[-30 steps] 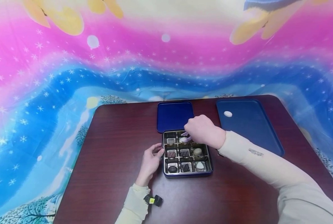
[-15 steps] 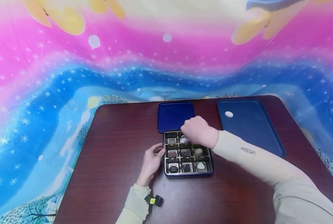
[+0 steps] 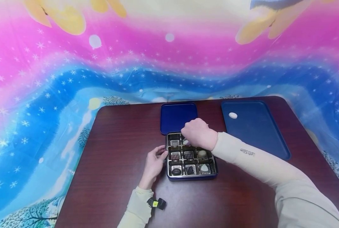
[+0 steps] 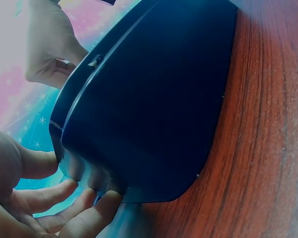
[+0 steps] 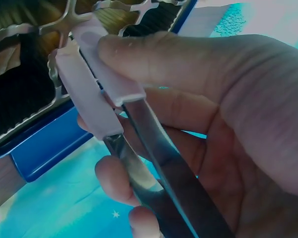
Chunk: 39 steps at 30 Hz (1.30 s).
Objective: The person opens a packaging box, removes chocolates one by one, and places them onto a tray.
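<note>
My left hand [image 3: 153, 163] holds the left side of a dark blue tin chocolate box [image 3: 191, 179]; in the left wrist view, thumb and fingertips sit against its outer wall [image 4: 154, 104]. Above the box's far row is my right hand [image 3: 198, 133], gripping small metal tongs with pale pink tips [image 5: 89, 99]. The tongs point down into the box. A whitish chocolate [image 3: 186, 142] lies in the far middle compartment, partly covered by the hand; whether the tips touch it I cannot tell. Dark, brown and white chocolates [image 3: 204, 168] fill other compartments; the far right one is hidden.
Behind the box lies a flat blue lid [image 3: 178, 117]. A larger blue tray [image 3: 252, 126] at the back right bears one white oval piece [image 3: 233, 115]. The brown table [image 3: 123, 133] backs onto a patterned cloth [image 3: 169, 60].
My right hand has shifted slightly left over the box, with the tongs now mostly hidden beneath it in the head view. The left hand and the box have stayed put.
</note>
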### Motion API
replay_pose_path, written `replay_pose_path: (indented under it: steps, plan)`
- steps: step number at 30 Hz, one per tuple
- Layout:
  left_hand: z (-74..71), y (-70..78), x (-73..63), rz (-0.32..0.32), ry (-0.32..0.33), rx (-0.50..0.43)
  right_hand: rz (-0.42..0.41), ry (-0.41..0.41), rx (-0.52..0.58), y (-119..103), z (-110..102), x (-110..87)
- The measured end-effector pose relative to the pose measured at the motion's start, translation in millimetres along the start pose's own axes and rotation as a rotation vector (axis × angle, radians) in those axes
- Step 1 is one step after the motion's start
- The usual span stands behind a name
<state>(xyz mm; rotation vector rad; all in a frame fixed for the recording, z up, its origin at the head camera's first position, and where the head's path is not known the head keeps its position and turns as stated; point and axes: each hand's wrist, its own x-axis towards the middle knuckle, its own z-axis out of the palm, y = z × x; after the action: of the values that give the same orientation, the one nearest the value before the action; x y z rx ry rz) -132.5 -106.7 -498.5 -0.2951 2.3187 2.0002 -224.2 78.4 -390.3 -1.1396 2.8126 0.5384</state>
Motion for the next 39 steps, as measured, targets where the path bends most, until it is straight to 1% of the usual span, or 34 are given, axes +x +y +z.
replay_pose_path:
  steps: [4, 8, 10, 15, 20, 27, 39]
  plan:
    - [0.0, 0.9, 0.7, -0.009, -0.002, 0.0, 0.007, 0.001, -0.006, -1.4, -1.5, 2.8]
    - [0.4, 1.2, 0.4, -0.023, -0.008, -0.01, 0.015, -0.03, 0.008, -2.3, -2.6, 5.1]
    - [0.4, 1.0, -0.1, -0.019, -0.01, -0.01, 0.015, -0.042, 0.017, -2.3, -3.0, 5.9]
    - [0.7, -0.5, 0.2, -0.021, -0.009, -0.013, 0.011, -0.053, 0.032, -0.9, -4.1, 7.1]
    - [1.3, 0.0, 0.9, -0.043, -0.019, -0.036, 0.006, -0.063, 0.021, 0.2, -4.8, 7.8]
    - [0.3, 0.1, 0.5, -0.022, -0.01, -0.013, 0.001, -0.047, 0.017, -0.2, -5.9, 7.9]
    - [-0.7, 0.2, 1.1, -0.024, -0.006, -0.017, -0.007, -0.011, 0.033, -1.4, -3.2, 5.4]
